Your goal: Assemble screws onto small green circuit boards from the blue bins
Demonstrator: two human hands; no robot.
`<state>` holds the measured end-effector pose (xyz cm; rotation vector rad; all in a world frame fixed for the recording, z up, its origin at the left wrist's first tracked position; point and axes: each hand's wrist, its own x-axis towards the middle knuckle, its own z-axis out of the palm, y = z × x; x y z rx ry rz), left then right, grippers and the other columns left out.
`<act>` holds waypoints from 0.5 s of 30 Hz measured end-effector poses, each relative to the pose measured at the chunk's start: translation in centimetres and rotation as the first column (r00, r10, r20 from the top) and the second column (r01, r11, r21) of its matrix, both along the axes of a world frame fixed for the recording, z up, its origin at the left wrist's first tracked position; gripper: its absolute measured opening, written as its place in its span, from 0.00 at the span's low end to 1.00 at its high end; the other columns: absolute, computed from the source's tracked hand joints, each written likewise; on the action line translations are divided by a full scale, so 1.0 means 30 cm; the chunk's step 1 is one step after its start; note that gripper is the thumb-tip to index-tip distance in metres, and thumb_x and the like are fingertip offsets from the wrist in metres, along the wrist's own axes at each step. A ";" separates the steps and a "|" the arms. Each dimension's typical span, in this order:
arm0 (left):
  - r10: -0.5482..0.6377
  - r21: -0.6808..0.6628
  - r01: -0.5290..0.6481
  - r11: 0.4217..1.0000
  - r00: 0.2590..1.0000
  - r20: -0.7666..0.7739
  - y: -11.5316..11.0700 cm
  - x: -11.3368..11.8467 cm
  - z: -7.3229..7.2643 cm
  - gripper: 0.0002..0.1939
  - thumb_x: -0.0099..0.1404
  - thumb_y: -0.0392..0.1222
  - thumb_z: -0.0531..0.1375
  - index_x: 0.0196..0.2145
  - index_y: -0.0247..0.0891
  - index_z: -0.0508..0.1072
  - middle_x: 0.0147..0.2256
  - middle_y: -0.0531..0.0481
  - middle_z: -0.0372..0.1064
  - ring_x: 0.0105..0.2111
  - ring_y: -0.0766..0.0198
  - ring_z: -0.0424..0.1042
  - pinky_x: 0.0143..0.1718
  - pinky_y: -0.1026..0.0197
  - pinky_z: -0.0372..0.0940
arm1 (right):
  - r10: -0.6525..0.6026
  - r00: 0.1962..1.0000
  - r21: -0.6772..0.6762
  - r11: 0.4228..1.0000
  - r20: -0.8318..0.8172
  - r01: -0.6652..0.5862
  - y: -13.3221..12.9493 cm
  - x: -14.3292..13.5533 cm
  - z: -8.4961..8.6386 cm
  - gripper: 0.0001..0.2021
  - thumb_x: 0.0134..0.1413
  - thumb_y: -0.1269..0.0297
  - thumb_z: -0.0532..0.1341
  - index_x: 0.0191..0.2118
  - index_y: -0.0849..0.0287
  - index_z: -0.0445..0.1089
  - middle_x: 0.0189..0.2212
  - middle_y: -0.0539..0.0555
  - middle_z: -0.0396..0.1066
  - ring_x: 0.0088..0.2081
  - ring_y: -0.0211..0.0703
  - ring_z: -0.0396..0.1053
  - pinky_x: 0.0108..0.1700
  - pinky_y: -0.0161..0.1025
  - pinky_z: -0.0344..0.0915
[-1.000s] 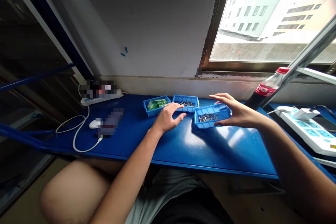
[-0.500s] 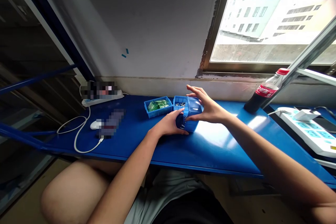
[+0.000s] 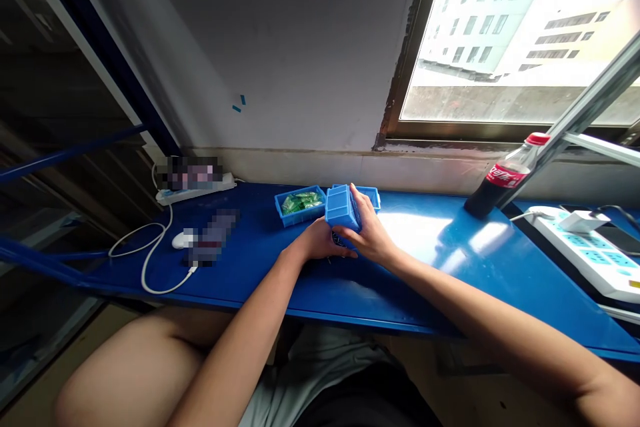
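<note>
"Blue tilted bin: where, how held?"

"Just right of the green-packet bin, gripped by your right hand. Your left hand makes a loose, wide cup underneath."

"Technique?"

"Tip slowly; hold your left palm close beneath the lip."

The tabletop is looking smooth and glossy, catching glare toward its far edge. Toward that edge the tilted bin is showing ribbed plastic, and the green packets are glinting like slick film. By the far right corner the bottle is gleaming, smooth plastic; past the right edge the power strip is showing white plastic. Below the near edge the shorts are looking like matt cloth
</note>
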<state>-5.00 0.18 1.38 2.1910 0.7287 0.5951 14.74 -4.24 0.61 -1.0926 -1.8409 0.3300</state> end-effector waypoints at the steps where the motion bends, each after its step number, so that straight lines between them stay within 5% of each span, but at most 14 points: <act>1: 0.001 0.007 -0.001 1.000 1.000 0.002 0.000 -0.001 0.001 0.47 0.53 0.53 0.79 0.68 0.45 0.72 0.64 0.41 0.74 0.62 0.40 0.74 0.63 0.42 0.71 | -0.006 1.000 0.007 1.000 -0.001 0.006 0.000 -0.002 -0.001 0.51 0.65 0.43 0.67 0.82 0.46 0.37 0.76 0.65 0.50 0.76 0.67 0.52 0.75 0.69 0.53; 15: -0.028 0.112 0.026 0.993 0.999 0.018 -0.005 0.006 0.003 0.49 0.54 0.58 0.78 0.69 0.45 0.70 0.67 0.41 0.71 0.66 0.39 0.70 0.68 0.42 0.65 | -0.054 0.998 0.112 0.992 -0.015 0.056 -0.011 0.055 0.017 0.52 0.64 0.42 0.68 0.82 0.46 0.39 0.75 0.65 0.52 0.73 0.71 0.56 0.72 0.72 0.57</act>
